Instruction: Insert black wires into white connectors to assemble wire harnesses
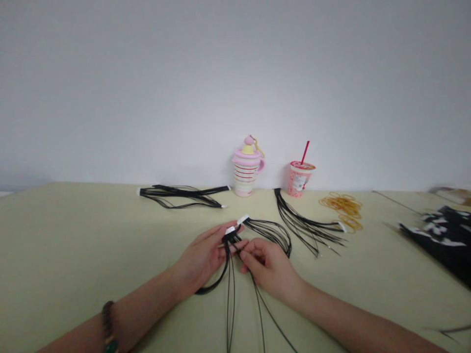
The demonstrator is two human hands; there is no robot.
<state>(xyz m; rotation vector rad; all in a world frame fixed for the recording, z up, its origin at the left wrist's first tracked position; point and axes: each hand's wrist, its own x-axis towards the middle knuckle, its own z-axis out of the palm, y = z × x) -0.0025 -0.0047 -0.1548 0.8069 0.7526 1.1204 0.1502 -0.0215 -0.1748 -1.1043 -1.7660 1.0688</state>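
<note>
Harness of thin black wires (271,229), light, floppy; your left hand (198,260) pinches white plastic connector (230,230), right hand (270,269) pinches wires; take hold at connector.

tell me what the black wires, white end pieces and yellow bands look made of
The black wires look like thin plastic-insulated cable: smooth, slightly glossy, bending in loose curves. The white end pieces seem to be moulded plastic, matt and blocky, though they're too small to be sure. The yellow bands look like rubber: thin, dull loops in a loose heap.
</note>
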